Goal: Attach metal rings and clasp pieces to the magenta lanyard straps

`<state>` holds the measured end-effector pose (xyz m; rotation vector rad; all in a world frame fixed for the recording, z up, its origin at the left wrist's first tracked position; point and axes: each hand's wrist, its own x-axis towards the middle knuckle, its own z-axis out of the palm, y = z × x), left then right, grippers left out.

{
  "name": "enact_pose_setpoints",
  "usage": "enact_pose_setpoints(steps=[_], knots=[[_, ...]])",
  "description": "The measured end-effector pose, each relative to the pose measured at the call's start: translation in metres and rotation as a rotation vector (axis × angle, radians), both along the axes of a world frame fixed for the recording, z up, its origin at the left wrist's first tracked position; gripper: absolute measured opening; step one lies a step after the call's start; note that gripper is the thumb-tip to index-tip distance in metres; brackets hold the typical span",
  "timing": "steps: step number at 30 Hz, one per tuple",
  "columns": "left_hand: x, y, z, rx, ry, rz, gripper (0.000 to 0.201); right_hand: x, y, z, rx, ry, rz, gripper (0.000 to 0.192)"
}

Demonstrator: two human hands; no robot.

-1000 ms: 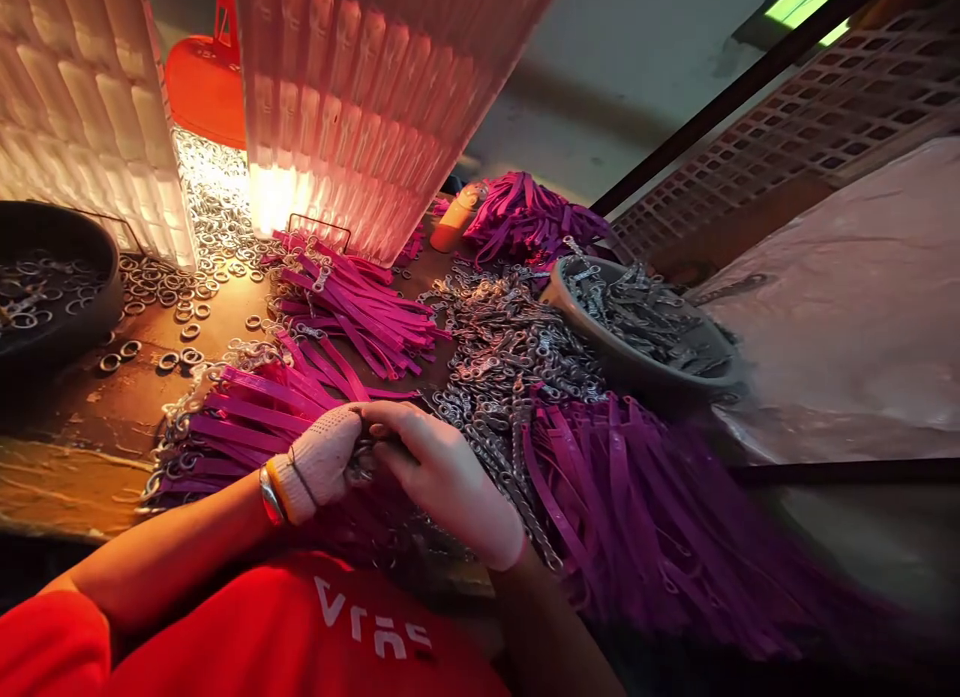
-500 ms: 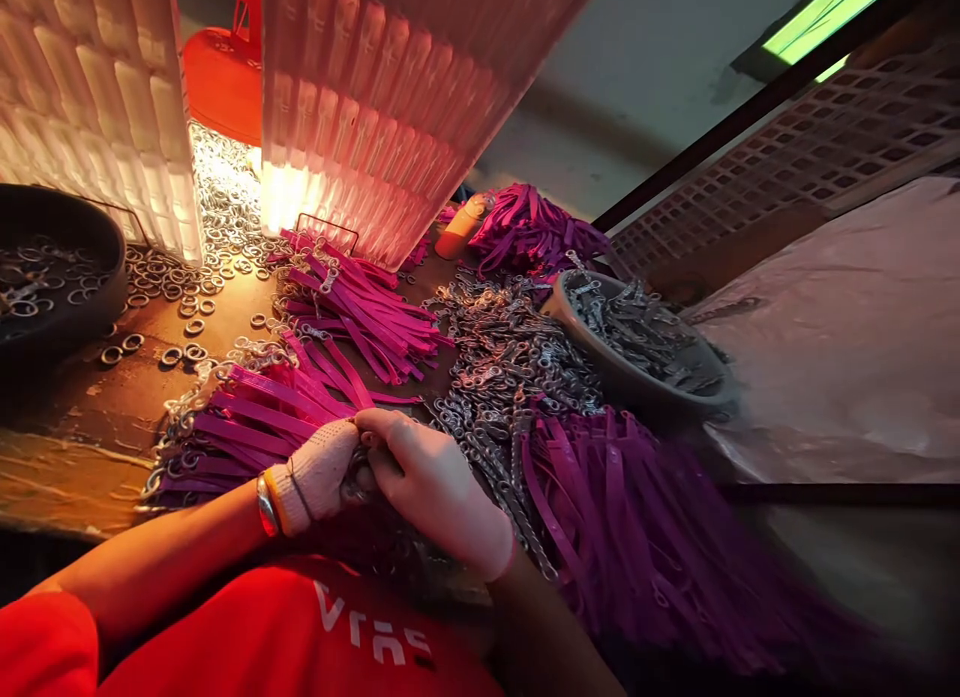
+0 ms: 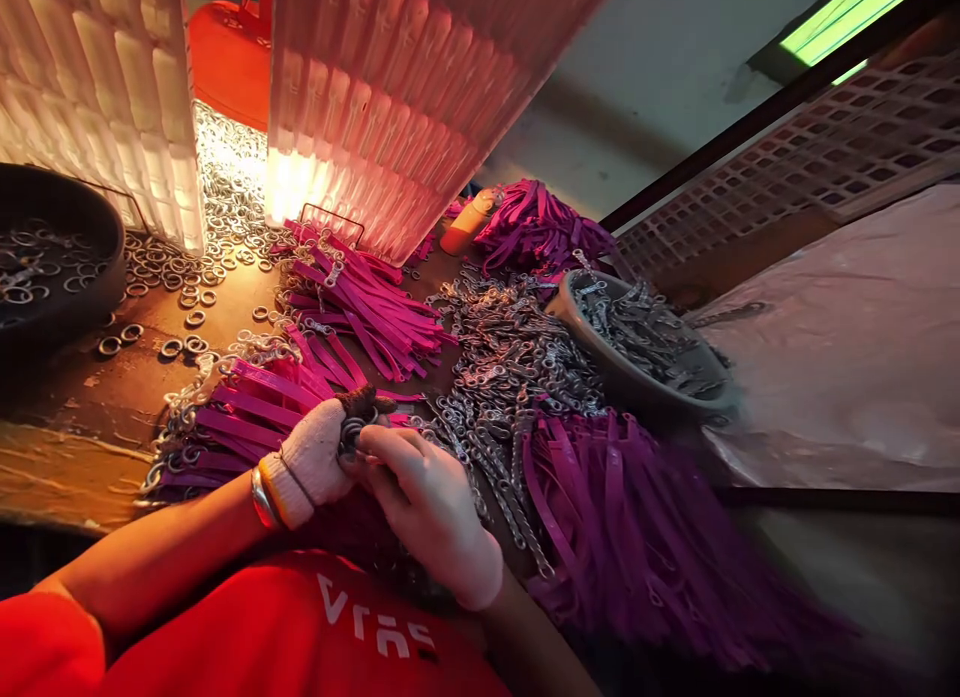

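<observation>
At the near edge of the worktop (image 3: 90, 407), the left hand (image 3: 319, 457), in a knit glove, and the bare right hand (image 3: 427, 502) meet, fingers of both clamped on a small metal ring (image 3: 351, 432). Purple straps (image 3: 247, 417) lie just beside on the left, chains (image 3: 502, 367) on the right.

Chain bowl (image 3: 645, 372) right of strap bundles (image 3: 360, 307)
</observation>
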<state>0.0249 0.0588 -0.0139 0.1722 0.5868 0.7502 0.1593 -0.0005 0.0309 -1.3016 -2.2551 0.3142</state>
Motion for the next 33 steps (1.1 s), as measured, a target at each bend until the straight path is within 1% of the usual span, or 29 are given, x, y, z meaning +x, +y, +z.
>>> enact_pose_setpoints(steps=[1,3,5,7,9,11,13,15,18,20,22,24,25,27,29,30,31,33], knots=[[0.0,-0.001,0.002,-0.046,-0.029,0.016,0.025,-0.002,0.001,-0.002,0.008,0.004,0.002,0.025],[-0.002,-0.001,0.006,-0.089,-0.063,0.047,0.022,-0.004,0.002,-0.003,0.009,0.083,-0.028,0.025],[-0.008,0.0,0.01,-0.078,-0.071,0.044,0.019,-0.003,0.005,-0.001,-0.023,0.228,-0.122,0.025],[-0.015,0.0,0.011,-0.063,-0.043,0.023,0.02,0.0,0.009,0.004,-0.065,0.357,-0.247,0.026],[-0.02,-0.003,0.011,-0.019,0.026,-0.005,0.022,0.002,0.012,0.006,-0.095,0.414,-0.344,0.027],[-0.022,-0.009,0.01,0.106,0.123,-0.024,0.021,0.003,0.015,0.005,-0.122,0.44,-0.376,0.026],[-0.022,-0.015,0.009,0.274,0.236,-0.032,0.019,0.003,0.017,0.0,-0.152,0.455,-0.369,0.027],[-0.022,-0.02,0.011,0.399,0.34,-0.042,0.026,0.004,0.018,-0.005,-0.16,0.432,-0.343,0.028],[-0.023,-0.02,0.016,0.575,0.512,-0.076,0.035,0.006,0.02,-0.009,-0.09,0.273,-0.281,0.034],[-0.025,-0.016,0.018,0.727,0.652,-0.083,0.033,0.008,0.023,-0.008,-0.036,0.117,-0.199,0.036],[-0.027,-0.01,0.016,0.832,0.743,-0.082,0.029,0.01,0.025,-0.006,-0.011,-0.032,-0.125,0.031],[-0.027,-0.006,0.013,0.847,0.749,-0.114,0.027,0.012,0.027,-0.006,0.007,-0.156,-0.099,0.021],[-0.027,-0.004,0.011,0.829,0.727,-0.143,0.026,0.013,0.026,-0.007,0.034,-0.212,-0.107,0.021],[-0.026,-0.002,0.008,0.764,0.664,-0.194,0.026,0.015,0.024,-0.01,0.113,-0.302,-0.132,0.026],[-0.024,-0.001,0.006,0.683,0.581,-0.216,0.027,0.018,0.022,-0.011,0.151,-0.312,-0.15,0.028],[-0.022,-0.001,0.006,0.647,0.544,-0.22,0.027,0.02,0.021,-0.01,0.11,-0.275,-0.155,0.029],[-0.019,0.0,0.007,0.618,0.511,-0.225,0.026,0.024,0.021,-0.007,0.025,-0.22,-0.152,0.029],[-0.011,0.005,0.01,0.595,0.472,-0.254,0.024,0.033,0.022,0.0,-0.208,-0.097,-0.132,0.027]])
